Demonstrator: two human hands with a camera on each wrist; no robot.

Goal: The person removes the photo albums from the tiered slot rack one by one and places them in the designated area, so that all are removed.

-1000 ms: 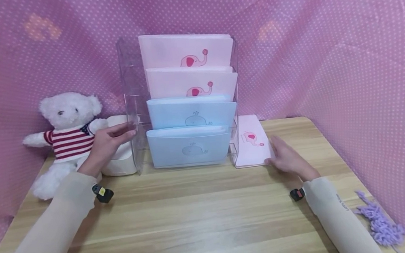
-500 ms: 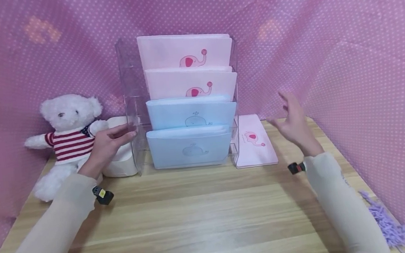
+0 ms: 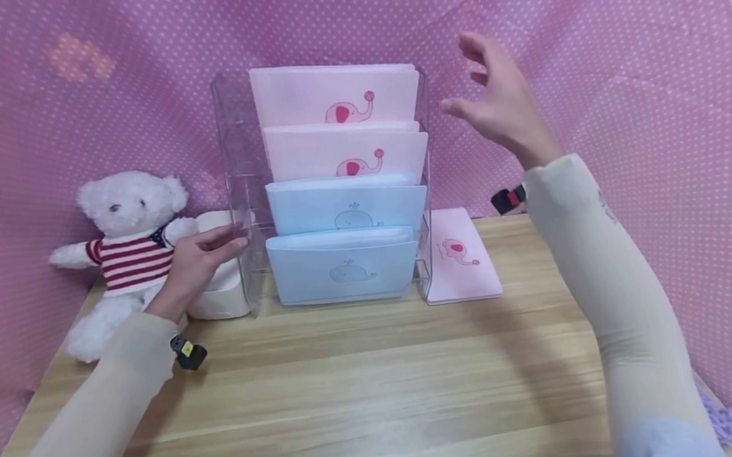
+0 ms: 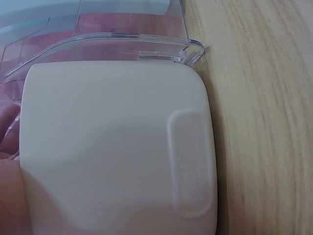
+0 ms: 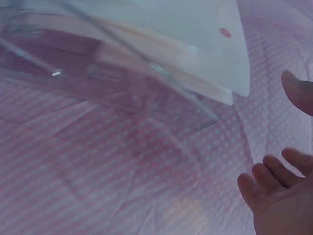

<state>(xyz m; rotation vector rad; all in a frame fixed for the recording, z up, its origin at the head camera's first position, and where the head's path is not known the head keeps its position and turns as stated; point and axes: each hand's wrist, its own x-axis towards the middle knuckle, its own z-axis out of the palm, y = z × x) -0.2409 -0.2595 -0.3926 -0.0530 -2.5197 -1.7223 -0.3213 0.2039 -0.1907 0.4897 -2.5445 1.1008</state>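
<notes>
A clear plastic tiered rack [image 3: 236, 153] stands at the back of the table. It holds two pink folders [image 3: 300, 91] with red elephants above two blue folders [image 3: 305, 278] with whales. At the rack's left side panel, the fingertips and thumb of my left hand [image 3: 194, 263] touch the plastic, above a white plastic box [image 4: 112, 137] that hides most of the hand in the left wrist view. My right hand [image 3: 502, 101] is raised to the right of the top folder, fingers spread and holding nothing; the right wrist view shows this hand [image 5: 288, 200] apart from the rack.
A pink elephant booklet [image 3: 470, 277] lies flat at the rack's right foot. On the left sits a white teddy bear [image 3: 129, 207] in a striped sweater. Purple yarn [image 3: 722, 418] lies at the right table edge. Pink dotted cloth [image 3: 624, 86] surrounds the wooden table [image 3: 355, 391].
My right hand has left the pink booklet's edge and risen to the height of the top folder. The left hand has kept its place at the rack's side.
</notes>
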